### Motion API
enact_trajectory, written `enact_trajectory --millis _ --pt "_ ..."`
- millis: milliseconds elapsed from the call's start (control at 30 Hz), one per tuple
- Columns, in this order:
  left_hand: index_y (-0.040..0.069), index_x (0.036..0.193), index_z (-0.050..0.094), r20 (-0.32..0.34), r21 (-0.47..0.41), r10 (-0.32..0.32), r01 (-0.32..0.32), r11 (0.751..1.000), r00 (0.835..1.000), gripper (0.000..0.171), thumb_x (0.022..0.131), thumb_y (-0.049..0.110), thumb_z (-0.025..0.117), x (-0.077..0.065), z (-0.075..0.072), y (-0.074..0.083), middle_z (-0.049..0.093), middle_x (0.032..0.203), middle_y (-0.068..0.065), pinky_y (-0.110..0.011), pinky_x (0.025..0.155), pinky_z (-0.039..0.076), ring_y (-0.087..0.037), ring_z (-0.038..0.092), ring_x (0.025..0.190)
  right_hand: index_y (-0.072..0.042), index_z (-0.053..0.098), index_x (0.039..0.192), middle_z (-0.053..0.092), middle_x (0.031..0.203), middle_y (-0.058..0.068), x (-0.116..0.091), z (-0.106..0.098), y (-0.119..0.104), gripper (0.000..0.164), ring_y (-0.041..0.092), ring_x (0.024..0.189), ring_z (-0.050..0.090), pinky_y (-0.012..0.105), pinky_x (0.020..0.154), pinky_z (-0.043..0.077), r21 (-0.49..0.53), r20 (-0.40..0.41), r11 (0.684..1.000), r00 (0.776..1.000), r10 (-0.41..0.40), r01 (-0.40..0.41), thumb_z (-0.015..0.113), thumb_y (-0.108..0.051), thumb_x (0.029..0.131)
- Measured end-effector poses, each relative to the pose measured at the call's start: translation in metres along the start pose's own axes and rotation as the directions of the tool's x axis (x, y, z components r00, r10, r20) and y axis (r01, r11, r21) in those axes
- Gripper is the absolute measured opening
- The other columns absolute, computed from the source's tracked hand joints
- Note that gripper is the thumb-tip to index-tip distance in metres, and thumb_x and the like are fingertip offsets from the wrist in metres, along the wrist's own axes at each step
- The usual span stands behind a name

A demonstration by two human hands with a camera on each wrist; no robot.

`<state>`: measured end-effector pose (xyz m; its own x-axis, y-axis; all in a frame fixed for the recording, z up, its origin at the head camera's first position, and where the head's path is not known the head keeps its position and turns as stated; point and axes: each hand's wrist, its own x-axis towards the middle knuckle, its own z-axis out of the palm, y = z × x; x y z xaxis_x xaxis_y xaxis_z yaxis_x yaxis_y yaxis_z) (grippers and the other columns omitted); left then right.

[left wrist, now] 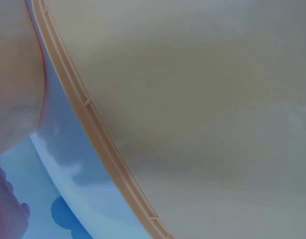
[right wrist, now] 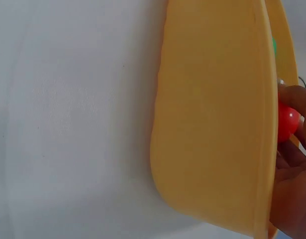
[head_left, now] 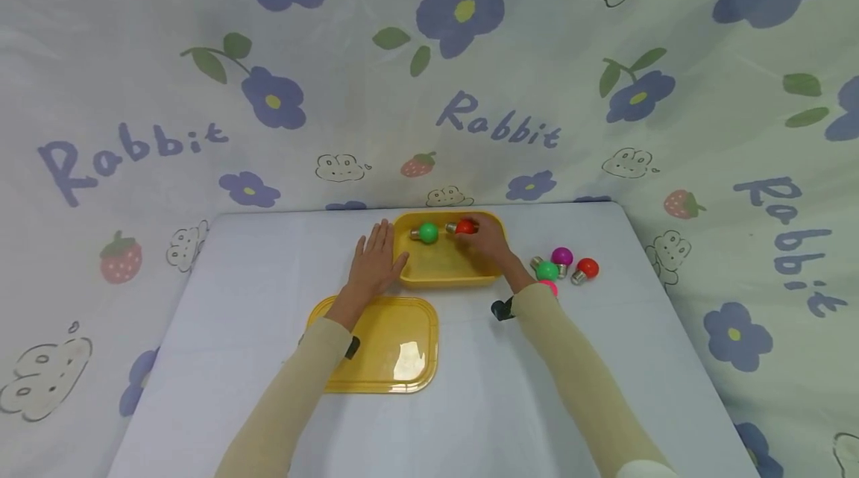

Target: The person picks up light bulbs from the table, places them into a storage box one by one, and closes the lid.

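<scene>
In the head view a yellow plastic box (head_left: 450,282) stands near the table's back edge. My right hand (head_left: 488,241) reaches over its right side and holds a red light bulb (head_left: 464,227) between the fingers, metal base pointing left. The right wrist view shows this red bulb (right wrist: 288,122) and the fingers just behind the box's wall (right wrist: 212,109). Inside the box lies a green light bulb (head_left: 428,233) on its side. My left hand (head_left: 372,263), fingers straight, rests against the box's left side.
A yellow lid (head_left: 382,359) lies flat in front of the box, partly under the left forearm. Right of the box, a purple bulb (head_left: 562,257), a green bulb (head_left: 546,271), a red bulb (head_left: 587,268) and a partly hidden pink bulb (head_left: 549,286) sit close together on the white table.
</scene>
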<state>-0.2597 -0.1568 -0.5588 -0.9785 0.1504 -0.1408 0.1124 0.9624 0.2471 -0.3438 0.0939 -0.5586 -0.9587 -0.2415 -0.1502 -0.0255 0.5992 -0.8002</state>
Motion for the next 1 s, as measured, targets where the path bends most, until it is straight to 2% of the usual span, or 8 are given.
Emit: enact_trajectory --millis 200,367,767,1000 --pt "0.000 0.159 0.000 0.002 -0.011 -0.004 0.004 1.000 1.000 0.077 0.107 0.048 0.031 -0.001 0.000 -0.001 -0.005 0.166 -0.016 -0.050 0.120 0.000 -0.029 -0.004 0.152 -0.006 0.057 0.137 0.056 0.134 0.011 0.003 0.006 0.009 0.048 0.029 0.118 0.052 0.041 0.103 0.046 0.046 -0.006 0.999 1.000 0.007 -0.006 0.073 -0.015 0.092" --pt "0.000 0.159 -0.001 0.011 0.009 -0.001 0.001 1.000 1.000 0.077 0.107 0.049 0.028 0.001 0.003 -0.002 -0.007 0.166 -0.015 -0.050 0.120 -0.001 -0.028 -0.006 0.152 -0.006 0.056 0.138 0.056 0.135 0.011 0.004 0.011 0.014 0.051 0.028 0.114 0.052 0.040 0.102 0.046 0.044 -0.008 0.999 0.999 0.032 -0.032 0.073 -0.019 0.092" --pt "-0.001 0.159 0.002 -0.001 -0.004 -0.001 0.001 1.000 1.000 0.076 0.107 0.047 0.030 -0.004 0.000 0.002 -0.004 0.166 -0.016 -0.050 0.120 -0.001 -0.028 -0.005 0.152 -0.007 0.057 0.137 0.056 0.135 0.010 0.000 0.014 0.009 0.048 0.028 0.117 0.052 0.039 0.103 0.045 0.046 -0.007 0.996 0.997 0.076 -0.076 0.073 -0.021 0.094" --pt "0.000 0.159 -0.001 0.007 0.003 -0.007 0.007 1.000 1.000 0.077 0.107 0.048 0.029 -0.006 -0.001 0.004 -0.005 0.166 -0.016 -0.049 0.120 -0.001 -0.028 -0.006 0.152 -0.007 0.057 0.135 0.057 0.133 0.010 -0.001 0.016 0.009 0.049 0.028 0.116 0.052 0.040 0.103 0.045 0.020 -0.025 0.997 0.997 0.072 -0.071 0.074 -0.022 0.092"
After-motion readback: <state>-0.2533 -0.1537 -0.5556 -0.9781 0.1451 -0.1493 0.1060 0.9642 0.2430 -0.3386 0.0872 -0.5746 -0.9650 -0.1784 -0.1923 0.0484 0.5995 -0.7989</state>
